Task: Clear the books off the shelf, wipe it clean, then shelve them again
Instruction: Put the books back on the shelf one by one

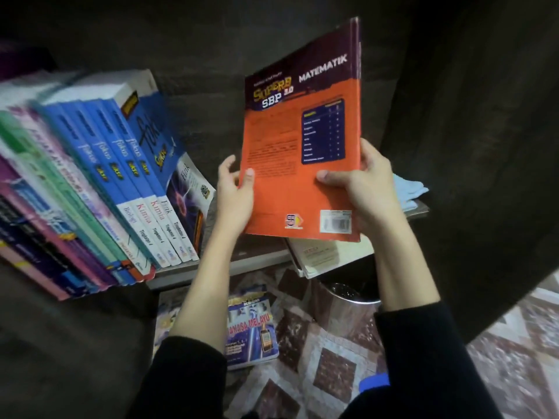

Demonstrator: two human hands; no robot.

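Note:
An orange and purple book marked MATEMATIK [290, 182] stands upright above the shelf, its back cover towards me. My left hand [234, 198] grips its left edge, thumb on the cover. My right hand [367, 189] grips its right edge, thumb across the cover. On the left of the shelf board [242, 261] leans a row of several books [115, 182], blue spines nearest the gap. A pale blue cloth [408, 189] lies on the shelf at the right, behind my right hand.
A light-covered book [329, 255] lies flat on the shelf under the held one, overhanging the edge. Below, on the patterned floor [326, 364], lies a Bahasa Melayu book [251, 331] and stands a metal container [348, 297]. Dark panels close the shelf at back and right.

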